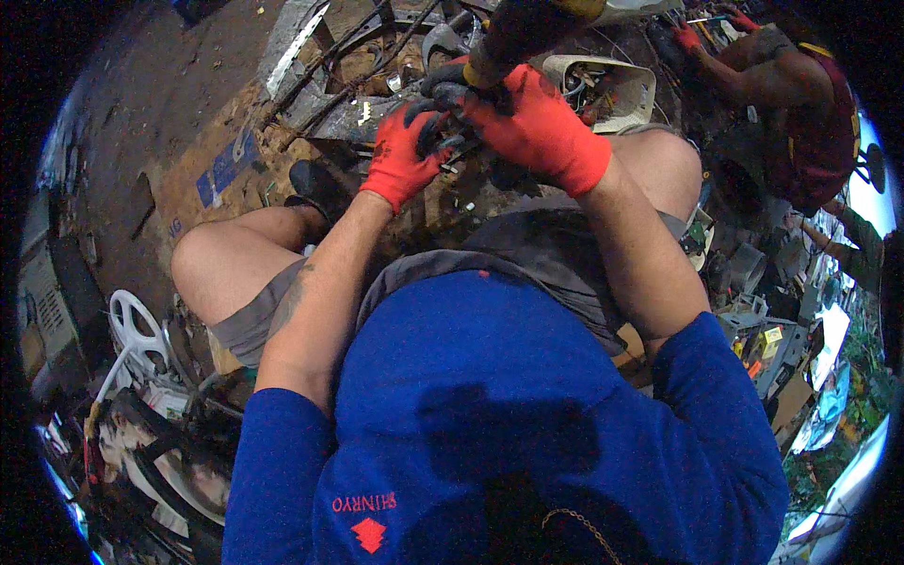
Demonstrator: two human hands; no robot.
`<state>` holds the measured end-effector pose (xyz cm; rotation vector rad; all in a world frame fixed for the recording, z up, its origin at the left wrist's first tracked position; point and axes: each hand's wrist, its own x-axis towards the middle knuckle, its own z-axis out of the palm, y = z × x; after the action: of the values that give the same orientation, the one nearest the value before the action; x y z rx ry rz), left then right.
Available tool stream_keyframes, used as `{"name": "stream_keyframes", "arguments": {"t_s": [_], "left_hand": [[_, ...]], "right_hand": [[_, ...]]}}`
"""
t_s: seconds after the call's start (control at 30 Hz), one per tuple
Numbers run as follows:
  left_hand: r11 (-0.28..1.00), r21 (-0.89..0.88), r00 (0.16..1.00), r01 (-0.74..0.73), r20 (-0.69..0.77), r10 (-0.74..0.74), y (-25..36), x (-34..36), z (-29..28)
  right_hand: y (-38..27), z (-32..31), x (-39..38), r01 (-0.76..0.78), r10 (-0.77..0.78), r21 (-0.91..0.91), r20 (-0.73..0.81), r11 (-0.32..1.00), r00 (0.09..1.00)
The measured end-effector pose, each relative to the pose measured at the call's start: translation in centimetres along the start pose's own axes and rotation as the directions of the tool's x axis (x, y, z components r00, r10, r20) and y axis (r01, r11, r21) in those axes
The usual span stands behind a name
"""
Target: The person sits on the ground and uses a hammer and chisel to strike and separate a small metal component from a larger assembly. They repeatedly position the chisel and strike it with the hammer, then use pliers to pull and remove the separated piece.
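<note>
Left hand (405, 155) and right hand (541, 127) curl, grip indeterminable. A dark cylinder (524, 42) overlaps the right; to its right, a cream bin (644, 94) holds scrap (593, 92).

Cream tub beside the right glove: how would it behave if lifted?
The cream tub probably keeps its shape: its rim looks smooth and moulded. The small mixed parts inside look loose, so they'd likely shift on tilting and may add noticeable weight.

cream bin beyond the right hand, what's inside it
The cream bin holds a jumble of small mixed scraps, too small to name singly. Whatever lies beneath the top layer is covered, and the right hand hides its near-left part.
</note>
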<state>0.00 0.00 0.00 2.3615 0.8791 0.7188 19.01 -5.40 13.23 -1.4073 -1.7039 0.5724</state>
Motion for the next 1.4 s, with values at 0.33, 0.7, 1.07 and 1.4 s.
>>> {"name": "stream_keyframes", "arguments": {"t_s": [0.33,0.7,1.07,1.4], "left_hand": [[0.999,-0.039,1.000,0.021,-0.005,-0.021,0.4,0.0,-0.5],[0.998,0.023,0.998,0.053,-0.036,-0.052,-0.6,0.1,1.3],[0.997,-0.050,0.996,0.050,-0.068,-0.054,-0.5,0.7,1.5],[0.986,0.168,0.989,0.011,0.145,-0.035,1.2,0.8,-1.1]], "right_hand": [[0.7,0.8,0.0,0.044,-0.048,-0.152,-0.027,0.987,0.998],[-2.1,-0.3,1.2,-0.072,0.088,-0.162,0.089,0.984,0.992],[-2.0,0.9,0.1,-0.030,0.060,-0.225,0.129,0.974,0.990],[-0.2,2.4,-1.8,0.012,0.000,-0.213,0.058,0.977,0.998]]}}
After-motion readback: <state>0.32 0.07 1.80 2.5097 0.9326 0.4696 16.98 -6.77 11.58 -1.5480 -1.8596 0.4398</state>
